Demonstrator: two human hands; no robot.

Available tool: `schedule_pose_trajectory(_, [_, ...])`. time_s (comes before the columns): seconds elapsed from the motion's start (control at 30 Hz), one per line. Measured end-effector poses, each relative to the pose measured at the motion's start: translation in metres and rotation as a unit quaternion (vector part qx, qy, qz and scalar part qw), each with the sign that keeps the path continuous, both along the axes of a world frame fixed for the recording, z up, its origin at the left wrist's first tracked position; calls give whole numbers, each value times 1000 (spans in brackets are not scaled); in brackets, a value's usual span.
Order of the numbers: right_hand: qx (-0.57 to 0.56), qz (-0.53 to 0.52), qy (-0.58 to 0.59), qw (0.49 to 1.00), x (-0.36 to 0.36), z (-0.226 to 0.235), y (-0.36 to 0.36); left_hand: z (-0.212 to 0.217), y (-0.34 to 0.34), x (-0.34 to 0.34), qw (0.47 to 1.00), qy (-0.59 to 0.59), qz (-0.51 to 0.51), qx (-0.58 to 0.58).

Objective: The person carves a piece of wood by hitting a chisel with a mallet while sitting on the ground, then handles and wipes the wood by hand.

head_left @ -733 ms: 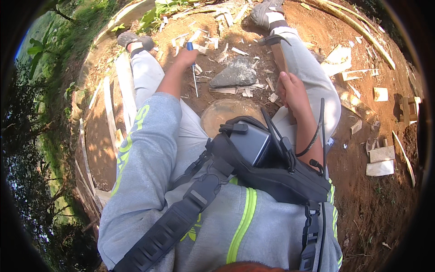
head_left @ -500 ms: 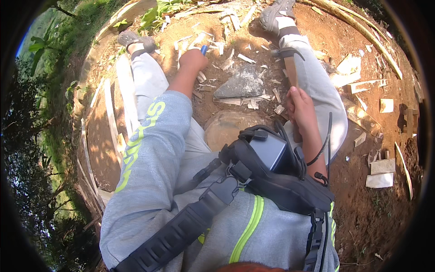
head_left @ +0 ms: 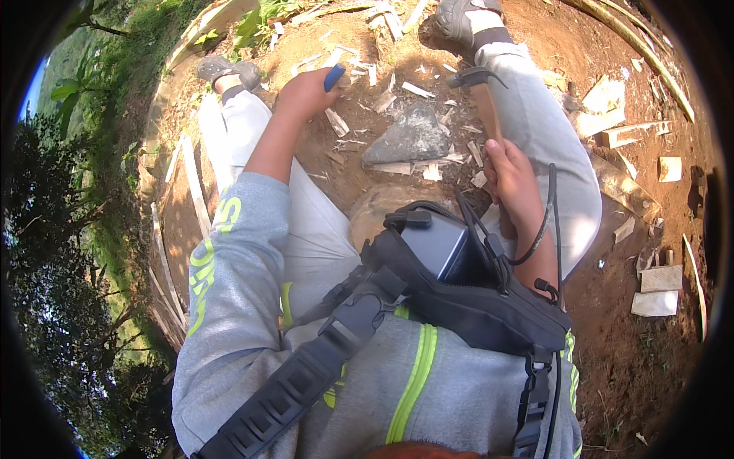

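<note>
My left hand [head_left: 304, 93] is closed around a short blue cylinder [head_left: 334, 77], perhaps a handle; the rest of it is hidden in the fist. Held over the ground, this hand is left of a grey rock [head_left: 410, 136]. My right hand [head_left: 509, 170] grips the wooden handle of a hammer [head_left: 485, 107]. The dark, curved hammer head points away from me, beside my right leg. The rock sits between my legs with wood chips around it. Nearer to me lies a round wooden block [head_left: 371, 210], partly covered by the bag on my front.
A black bag [head_left: 482, 294] with cables and a screen hangs at my front. Long wood strips [head_left: 196, 187] lie on the left, and split pieces [head_left: 656, 302] on the right. A pole [head_left: 642, 50] crosses the far right. Bushes and trees border the left side.
My left hand has moved left with the blue cylinder, which shows more plainly now. My right hand keeps hold of the hammer with little movement. The view has shifted slightly.
</note>
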State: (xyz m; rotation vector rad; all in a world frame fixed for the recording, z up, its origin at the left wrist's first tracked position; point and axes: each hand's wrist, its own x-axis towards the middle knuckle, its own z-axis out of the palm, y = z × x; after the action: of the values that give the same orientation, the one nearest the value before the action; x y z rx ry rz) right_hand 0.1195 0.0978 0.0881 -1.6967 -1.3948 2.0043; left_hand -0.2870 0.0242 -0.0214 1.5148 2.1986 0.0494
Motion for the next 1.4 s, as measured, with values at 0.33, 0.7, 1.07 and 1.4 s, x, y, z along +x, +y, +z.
schedule_pose_trajectory(0.33, [264, 257, -190, 910, 22, -73, -6, 121, -76, 48, 620, -732, 182, 217])
schedule_pose_trajectory(0.7, [261, 368, -363, 815, 6, 26, -21, 181, -58, 91, 571, -783, 140, 205])
schedule_pose_trajectory(1.07, [511, 268, 99, 811, -68, 86, -54, 205, -47, 138, 770, -558, 183, 249])
schedule_pose_trajectory(1.4, [584, 325, 61, 742, -74, 72, -59, 196, -53, 132, 782, -527, 201, 264])
